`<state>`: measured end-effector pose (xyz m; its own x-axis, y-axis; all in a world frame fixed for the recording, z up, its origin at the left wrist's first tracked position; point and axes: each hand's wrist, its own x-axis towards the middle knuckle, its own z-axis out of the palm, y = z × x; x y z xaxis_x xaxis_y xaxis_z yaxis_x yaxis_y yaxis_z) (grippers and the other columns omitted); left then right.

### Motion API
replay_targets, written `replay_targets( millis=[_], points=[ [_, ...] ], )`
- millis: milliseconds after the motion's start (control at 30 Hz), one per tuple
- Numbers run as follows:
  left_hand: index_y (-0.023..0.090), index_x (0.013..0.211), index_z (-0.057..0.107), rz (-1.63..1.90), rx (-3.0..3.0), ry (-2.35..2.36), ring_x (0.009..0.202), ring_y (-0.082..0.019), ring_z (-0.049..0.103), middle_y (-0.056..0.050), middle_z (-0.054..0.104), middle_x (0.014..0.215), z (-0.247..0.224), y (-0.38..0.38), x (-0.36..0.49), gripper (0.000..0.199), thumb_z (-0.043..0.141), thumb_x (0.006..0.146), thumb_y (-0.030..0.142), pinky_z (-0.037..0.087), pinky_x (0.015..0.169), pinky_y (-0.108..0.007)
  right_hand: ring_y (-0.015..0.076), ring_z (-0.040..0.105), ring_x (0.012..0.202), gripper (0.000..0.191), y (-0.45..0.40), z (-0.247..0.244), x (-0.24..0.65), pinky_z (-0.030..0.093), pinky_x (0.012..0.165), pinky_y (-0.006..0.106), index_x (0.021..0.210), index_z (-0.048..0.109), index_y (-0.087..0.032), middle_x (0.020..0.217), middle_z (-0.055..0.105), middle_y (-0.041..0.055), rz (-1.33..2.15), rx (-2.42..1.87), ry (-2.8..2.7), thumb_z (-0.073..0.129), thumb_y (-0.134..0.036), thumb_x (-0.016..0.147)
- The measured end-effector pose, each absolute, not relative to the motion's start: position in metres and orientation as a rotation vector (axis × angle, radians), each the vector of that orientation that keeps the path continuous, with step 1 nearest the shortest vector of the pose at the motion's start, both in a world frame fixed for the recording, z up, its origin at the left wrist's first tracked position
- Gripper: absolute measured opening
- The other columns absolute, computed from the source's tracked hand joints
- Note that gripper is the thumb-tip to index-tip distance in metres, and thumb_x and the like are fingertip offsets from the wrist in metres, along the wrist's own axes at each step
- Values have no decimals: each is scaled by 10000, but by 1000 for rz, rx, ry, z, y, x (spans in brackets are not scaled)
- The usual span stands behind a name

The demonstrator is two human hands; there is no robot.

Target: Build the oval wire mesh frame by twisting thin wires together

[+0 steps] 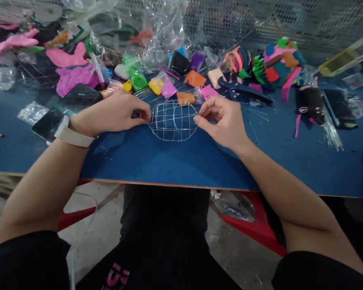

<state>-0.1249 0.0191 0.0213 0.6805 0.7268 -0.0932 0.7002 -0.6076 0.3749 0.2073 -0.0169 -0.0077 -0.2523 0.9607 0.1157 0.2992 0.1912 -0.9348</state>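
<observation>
Between my two hands is an oval wire frame (173, 123), a cage of thin silvery wires crossing in a grid, held just over the blue table. My left hand (121, 112) pinches its left end between thumb and forefinger. At the opposite end my right hand (222, 121) pinches the wire too, its other fingers curled. Right behind the frame lie an orange clay packet (186, 98) and a pink one (208, 92). Dark-handled pliers (245, 89) rest beyond my right hand, with loose wires (255, 112) close by.
A phone (68, 106) lies under my left forearm. Bagged coloured clay, purple clay (75, 78) and crumpled plastic (166, 32) crowd the back. A multicoloured clay-covered form (280, 62) stands back right, near a black clay figure (311, 104). The table edge (169, 184) runs before my lap.
</observation>
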Motion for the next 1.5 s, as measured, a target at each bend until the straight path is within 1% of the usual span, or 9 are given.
replay_targets(
  millis=[233,400,567,833,1033,1167,1300,1400,1500],
  points=[
    [236,1062,817,87,2520,1125,1027,-244,768,-37,834,1071,20,20,-126,398,536,1016,513,560,1083,-413,256,721,875,158,-20,-10,206,638,879,462,886,702,-292,856,719,15,860,-1187,-1776,860,-299,891],
    [200,1043,813,92,2525,1117,990,-227,761,-45,826,1046,22,19,-124,416,518,1014,492,572,1002,-381,261,776,857,151,-15,-16,207,705,844,472,928,717,-283,865,760,19,588,-1114,-1870,855,-337,901],
    [204,1035,813,91,2551,1122,973,-198,761,-35,833,1050,23,18,-123,366,537,1018,445,574,970,-356,281,819,895,174,-11,-22,209,739,869,496,1012,763,-281,878,792,23,565,-1076,-1891,875,-368,911],
    [221,1066,836,91,2524,1148,1052,-241,787,-26,847,1085,23,16,-126,360,556,993,435,575,1089,-418,256,821,853,77,-7,-25,212,724,875,473,934,774,-276,913,834,19,448,-1036,-1950,829,-323,959],
    [227,1074,839,71,2541,1142,1061,-239,790,-20,845,1079,24,16,-127,384,538,1012,457,568,1114,-424,242,805,814,108,-6,-25,211,692,844,455,890,763,-275,870,830,0,320,-1000,-1976,772,-311,992],
    [222,1051,830,66,2574,1145,1022,-223,791,-12,836,1065,24,16,-126,384,524,1005,451,585,1082,-410,221,790,784,108,-6,-27,209,676,805,424,888,748,-276,843,813,-12,271,-921,-1979,749,-265,995],
    [218,1044,831,52,2568,1152,1030,-222,786,-16,837,1069,25,15,-125,379,513,989,417,581,1098,-410,201,772,773,111,-7,-30,207,680,797,404,904,735,-283,844,793,-16,371,-932,-1902,782,-328,995],
    [214,1055,835,48,2565,1169,1048,-226,786,-17,839,1083,25,15,-124,383,505,984,395,569,1137,-430,201,772,787,181,-5,-33,205,690,766,397,934,722,-293,855,784,-13,597,-986,-1772,832,-432,971],
    [219,1089,841,54,2562,1170,1089,-227,785,-13,840,1095,24,15,-126,383,512,987,387,552,1177,-443,203,774,793,222,-3,-35,204,698,756,402,946,717,-294,870,784,-5,839,-993,-1643,873,-452,935]
  ],
)
